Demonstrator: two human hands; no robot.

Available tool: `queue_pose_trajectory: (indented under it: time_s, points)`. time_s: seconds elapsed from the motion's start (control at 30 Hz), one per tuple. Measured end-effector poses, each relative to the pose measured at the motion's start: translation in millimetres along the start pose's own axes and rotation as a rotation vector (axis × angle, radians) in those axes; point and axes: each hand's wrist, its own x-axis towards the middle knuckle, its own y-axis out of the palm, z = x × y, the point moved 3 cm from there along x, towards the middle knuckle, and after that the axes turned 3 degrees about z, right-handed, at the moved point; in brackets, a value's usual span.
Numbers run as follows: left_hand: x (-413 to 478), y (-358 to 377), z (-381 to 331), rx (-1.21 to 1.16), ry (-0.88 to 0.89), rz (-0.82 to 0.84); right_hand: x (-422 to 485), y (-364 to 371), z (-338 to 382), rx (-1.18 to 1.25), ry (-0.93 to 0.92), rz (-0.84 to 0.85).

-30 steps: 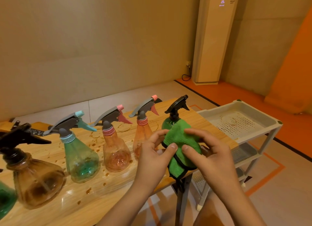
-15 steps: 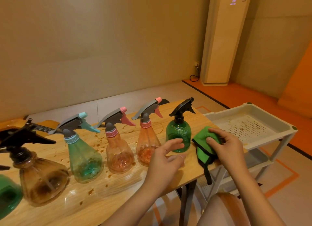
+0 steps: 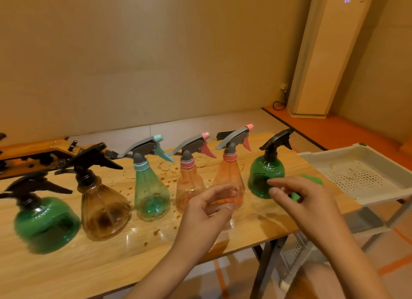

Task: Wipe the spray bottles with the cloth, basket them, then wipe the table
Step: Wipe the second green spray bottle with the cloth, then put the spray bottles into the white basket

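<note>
Head view shows our left hand (image 3: 207, 214) loosely curled and empty, in front of the rightmost orange bottle (image 3: 227, 178). Our right hand (image 3: 307, 202) holds the green cloth (image 3: 313, 179) beside the rightmost green bottle (image 3: 264, 176) on the table (image 3: 89, 265). At the right stands the white basket (image 3: 383, 198).

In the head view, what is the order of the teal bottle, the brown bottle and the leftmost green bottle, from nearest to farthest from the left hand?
1. teal bottle, just left of the left hand.
2. brown bottle, further left.
3. leftmost green bottle, at the far left.
</note>
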Motion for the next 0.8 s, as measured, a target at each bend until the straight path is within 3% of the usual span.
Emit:
queue_pose_trajectory:
  time_s: [0.13,0.37,0.53,0.8]
  points:
    - [-25.2,-38.0,-15.5,0.047,0.045,-0.076,-15.8,23.8,68.2,0.291,-0.132,0.112]
    - [-70.8,-109.7,-54.8,0.14,0.15,-0.293,4.9,53.3,151.5,0.487,-0.321,0.258]
    - [-84.2,-153.1,-75.8,0.127,0.151,-0.444,31.0,77.4,199.1,0.54,-0.418,0.393]
    - [-100.4,-222.6,-129.9,0.175,0.028,-0.571,66.4,96.0,272.1,0.46,-0.414,0.552]
